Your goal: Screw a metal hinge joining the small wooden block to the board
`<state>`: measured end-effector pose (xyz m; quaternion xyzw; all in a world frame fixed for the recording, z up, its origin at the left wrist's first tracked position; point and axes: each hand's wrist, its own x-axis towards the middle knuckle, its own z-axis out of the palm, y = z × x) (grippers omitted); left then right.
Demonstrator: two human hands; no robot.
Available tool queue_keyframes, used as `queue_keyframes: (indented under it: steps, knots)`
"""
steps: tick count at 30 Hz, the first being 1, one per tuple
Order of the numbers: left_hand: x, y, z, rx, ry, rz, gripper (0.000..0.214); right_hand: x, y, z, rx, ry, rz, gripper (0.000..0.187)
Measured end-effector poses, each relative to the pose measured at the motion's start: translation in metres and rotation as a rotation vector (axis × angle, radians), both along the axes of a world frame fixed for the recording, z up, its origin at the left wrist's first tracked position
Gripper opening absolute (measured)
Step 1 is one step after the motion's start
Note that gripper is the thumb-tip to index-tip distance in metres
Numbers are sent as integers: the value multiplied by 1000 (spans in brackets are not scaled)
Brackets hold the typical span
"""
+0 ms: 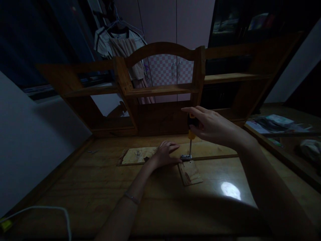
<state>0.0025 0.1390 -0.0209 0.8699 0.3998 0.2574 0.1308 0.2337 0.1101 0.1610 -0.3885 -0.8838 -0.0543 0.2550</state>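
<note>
My right hand (209, 125) is wrapped round the black and yellow handle of a screwdriver (191, 135), which stands nearly upright. Its shaft points down, and the tip meets a small silver metal piece (185, 157), perhaps a hinge. That piece lies where a long wooden strip (213, 150) borders a small square of wood (190, 172). Fingers apart, my left hand (165, 154) rests on the strip's paler left part (136, 155). Its thumb reaches the left end of the metal piece. Any screw under the tip is too small to make out.
All this lies on a wooden desktop (100, 180). A wooden shelf unit (160, 90) rises along the back. A white cable (50, 207) crosses the front left corner. Papers and bags (278, 124) lie on a surface at the right. The light is dim.
</note>
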Motion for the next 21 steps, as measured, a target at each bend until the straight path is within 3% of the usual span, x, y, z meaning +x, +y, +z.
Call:
queue_keyframes:
  steps: [5, 21]
  knots:
    - [-2, 3, -4, 49, 18, 0, 67, 0, 4, -3, 43, 1, -24, 55]
    - [1, -6, 4, -21, -42, 13, 60, 0, 11, -5, 75, 63, -42, 37]
